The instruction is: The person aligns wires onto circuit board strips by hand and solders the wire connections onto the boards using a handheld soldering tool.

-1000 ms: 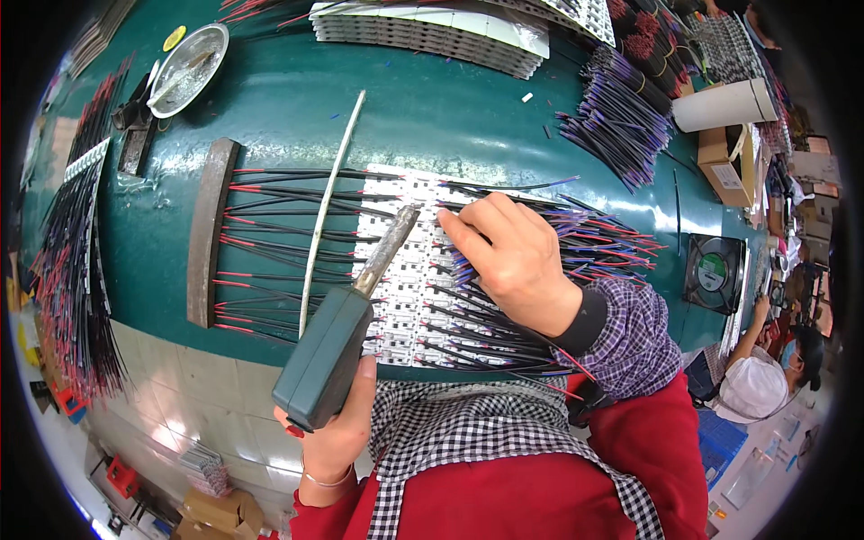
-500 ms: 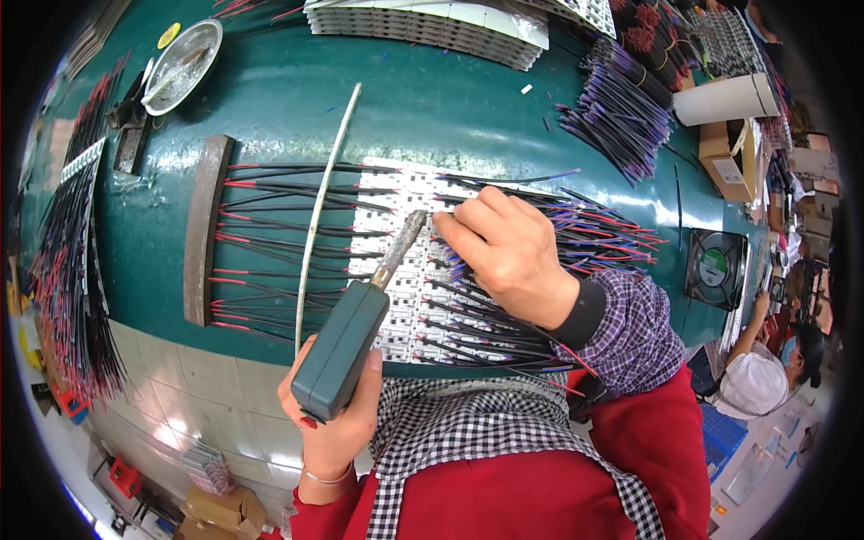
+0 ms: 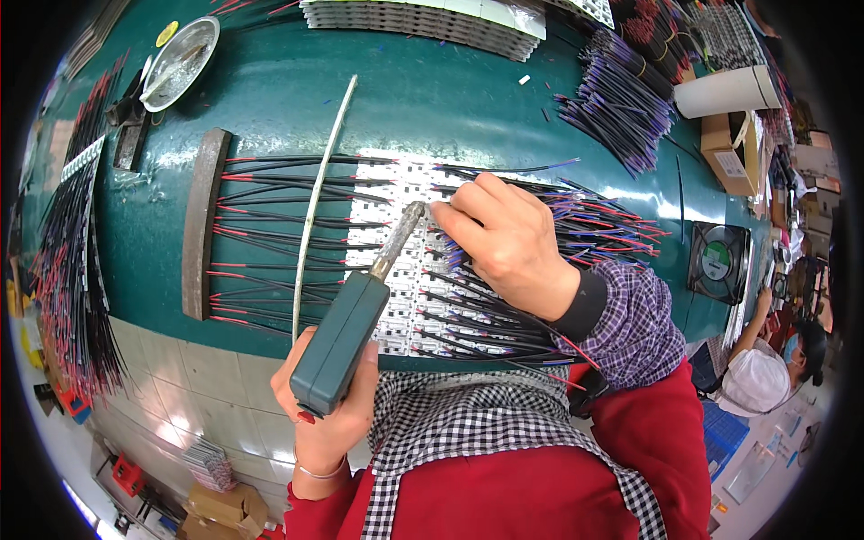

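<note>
Soldering iron (image 3: 340, 342) with a boxy dark green handle, gripped in the left hand (image 3: 346, 427), fingers clamped around the handle, long metal bit slanting up and away to the right. Tip resting at the middle of a block of white circuit boards (image 3: 405, 310), laid side by side on a green worktop (image 3: 468, 108) straight ahead of the wearer. Right hand (image 3: 513, 238) low over the right half of the same boards, fingers curled inward, index fingertip just beside the iron's tip; impossible to tell whether anything is pinched beneath. Black wires with red ends fanning out leftward from the boards, under a thin pale rod (image 3: 311, 207), to a dark bar (image 3: 203, 229). Black wires with blue and red ends (image 3: 603, 225) spreading to the right, partly under the right hand and wrist. Farther left, a metal bowl (image 3: 205, 67) and a thick hanging bunch of wires (image 3: 76, 297). Beyond the boards, a stack of white panels (image 3: 423, 27); toward the right, a blue-tipped wire bundle (image 3: 616, 108), a white roll (image 3: 729, 92), a cardboard box (image 3: 731, 162) and a black fan (image 3: 717, 259).
</note>
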The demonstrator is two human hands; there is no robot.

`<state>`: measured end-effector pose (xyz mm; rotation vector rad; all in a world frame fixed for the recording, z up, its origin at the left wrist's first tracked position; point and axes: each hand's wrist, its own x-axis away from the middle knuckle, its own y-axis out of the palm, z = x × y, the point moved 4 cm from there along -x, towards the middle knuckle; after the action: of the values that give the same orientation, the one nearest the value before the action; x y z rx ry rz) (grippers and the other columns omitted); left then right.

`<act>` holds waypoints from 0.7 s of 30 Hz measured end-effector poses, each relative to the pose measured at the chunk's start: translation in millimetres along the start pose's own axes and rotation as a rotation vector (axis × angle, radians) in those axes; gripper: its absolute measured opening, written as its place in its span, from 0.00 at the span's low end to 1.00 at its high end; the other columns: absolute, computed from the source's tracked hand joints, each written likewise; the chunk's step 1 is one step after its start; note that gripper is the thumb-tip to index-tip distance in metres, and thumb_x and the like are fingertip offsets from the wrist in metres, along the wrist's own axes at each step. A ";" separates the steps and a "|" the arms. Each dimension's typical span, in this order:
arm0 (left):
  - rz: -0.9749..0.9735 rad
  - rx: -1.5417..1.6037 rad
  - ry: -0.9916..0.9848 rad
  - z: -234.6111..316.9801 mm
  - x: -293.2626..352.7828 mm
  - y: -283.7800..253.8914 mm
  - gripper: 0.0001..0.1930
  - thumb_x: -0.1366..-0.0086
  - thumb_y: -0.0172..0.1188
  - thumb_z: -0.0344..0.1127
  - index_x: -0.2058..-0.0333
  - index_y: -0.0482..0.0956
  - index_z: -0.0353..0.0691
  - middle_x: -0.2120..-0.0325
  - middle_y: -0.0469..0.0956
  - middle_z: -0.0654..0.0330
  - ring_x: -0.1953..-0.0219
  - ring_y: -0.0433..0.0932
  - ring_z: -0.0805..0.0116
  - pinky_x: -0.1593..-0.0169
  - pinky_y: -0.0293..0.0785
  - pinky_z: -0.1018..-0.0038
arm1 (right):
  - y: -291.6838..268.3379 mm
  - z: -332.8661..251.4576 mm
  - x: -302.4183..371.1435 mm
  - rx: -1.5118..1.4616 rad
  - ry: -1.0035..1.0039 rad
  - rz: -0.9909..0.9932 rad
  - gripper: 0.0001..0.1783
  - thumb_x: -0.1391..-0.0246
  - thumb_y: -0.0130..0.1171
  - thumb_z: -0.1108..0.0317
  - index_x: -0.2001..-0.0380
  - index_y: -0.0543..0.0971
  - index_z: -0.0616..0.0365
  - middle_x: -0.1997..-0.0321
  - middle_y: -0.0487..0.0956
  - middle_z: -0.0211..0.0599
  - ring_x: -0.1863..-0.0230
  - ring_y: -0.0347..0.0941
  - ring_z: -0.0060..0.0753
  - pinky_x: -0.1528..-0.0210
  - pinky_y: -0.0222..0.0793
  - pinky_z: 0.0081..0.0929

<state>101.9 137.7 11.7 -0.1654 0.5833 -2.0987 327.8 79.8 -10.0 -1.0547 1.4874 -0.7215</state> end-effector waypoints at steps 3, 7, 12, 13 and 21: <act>-0.032 -0.006 -0.040 1.1 0.4 -1.8 0.08 0.48 0.69 0.18 0.67 0.82 0.28 0.74 0.79 0.55 0.79 0.75 0.66 0.73 0.70 0.75 | -4.0 -1.8 -2.6 -0.038 0.033 0.001 0.16 0.58 0.62 0.75 0.61 0.83 0.61 0.68 0.73 0.33 0.67 0.74 0.35 0.69 0.72 0.31; -0.006 0.002 -0.002 1.8 -0.4 -0.6 0.08 0.48 0.69 0.18 0.67 0.82 0.28 0.73 0.79 0.56 0.78 0.76 0.67 0.73 0.71 0.76 | -3.3 -1.7 -1.2 -0.028 0.031 -0.004 0.15 0.57 0.62 0.75 0.62 0.83 0.61 0.68 0.73 0.33 0.67 0.74 0.35 0.68 0.72 0.31; 0.192 -0.128 -0.126 -12.7 30.3 -8.5 0.09 0.45 0.71 0.20 0.64 0.85 0.29 0.69 0.84 0.54 0.75 0.80 0.66 0.68 0.76 0.73 | 0.9 -1.5 1.0 0.010 -0.001 0.005 0.10 0.55 0.59 0.69 0.67 0.79 0.57 0.66 0.71 0.30 0.62 0.72 0.31 0.67 0.68 0.28; 0.192 -0.128 -0.127 -9.3 29.8 -7.9 0.09 0.45 0.71 0.20 0.64 0.85 0.29 0.69 0.84 0.54 0.75 0.80 0.66 0.68 0.76 0.73 | 1.4 -1.6 1.9 0.010 -0.001 0.004 0.10 0.55 0.59 0.69 0.67 0.79 0.57 0.66 0.71 0.30 0.62 0.72 0.31 0.67 0.68 0.28; 0.108 -0.001 -0.223 -8.9 30.2 -7.5 0.12 0.41 0.70 0.22 0.57 0.84 0.30 0.66 0.84 0.58 0.73 0.79 0.73 0.69 0.74 0.76 | -0.3 -0.6 3.0 -0.031 -0.009 0.040 0.11 0.56 0.59 0.70 0.66 0.79 0.59 0.68 0.71 0.32 0.63 0.72 0.33 0.68 0.67 0.29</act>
<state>76.1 119.5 4.3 -0.3565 0.4492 -1.9431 327.4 76.9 -10.8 -1.0471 1.5122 -0.6664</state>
